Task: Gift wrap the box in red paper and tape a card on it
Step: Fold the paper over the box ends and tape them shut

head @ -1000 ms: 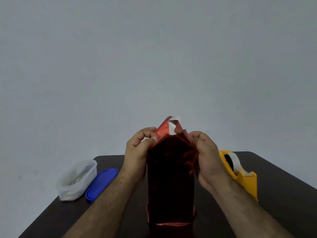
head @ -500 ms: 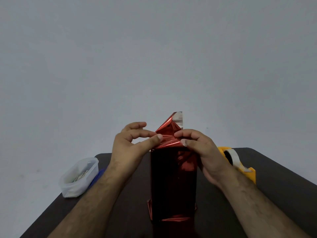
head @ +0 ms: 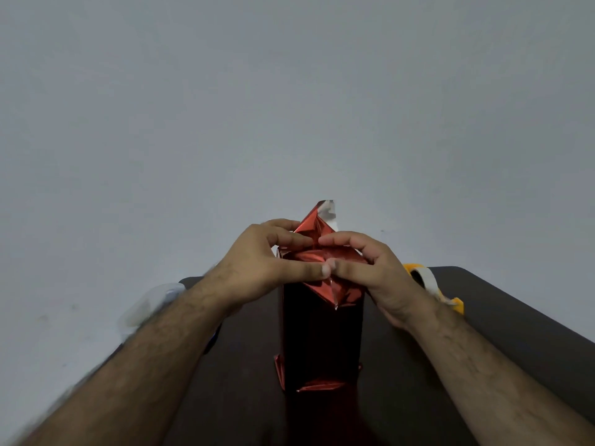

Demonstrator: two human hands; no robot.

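Both hands meet at the top of the box (head: 322, 336), which stands upright on end on the dark table (head: 483, 317), wrapped in shiny red paper (head: 325, 255). The left hand (head: 257, 268) comes in from the left side; its thumb lies flat across the near top edge, pressing a folded flap down, while its fingers curl over the far side of the top and pinch the paper there. The right hand (head: 376, 278) mirrors it from the right, thumb tip just touching the left thumb tip at the middle of the near edge, fingers curled over the top fold, so both hands grip the paper between thumb and fingers. Beneath the thumbs a red triangular flap points down over the near face of the box. Behind the fingers another flap stands up, red with its silvery underside showing at the tip. At the foot of the box the paper is already folded in, with small creased corners sticking out on the table.

To the right of the right wrist, partly hidden by it, sits a yellow tape dispenser (head: 450, 302) with a pale roll. Left of the left forearm a translucent container (head: 145, 304) shows, blurred, at the table's far left corner
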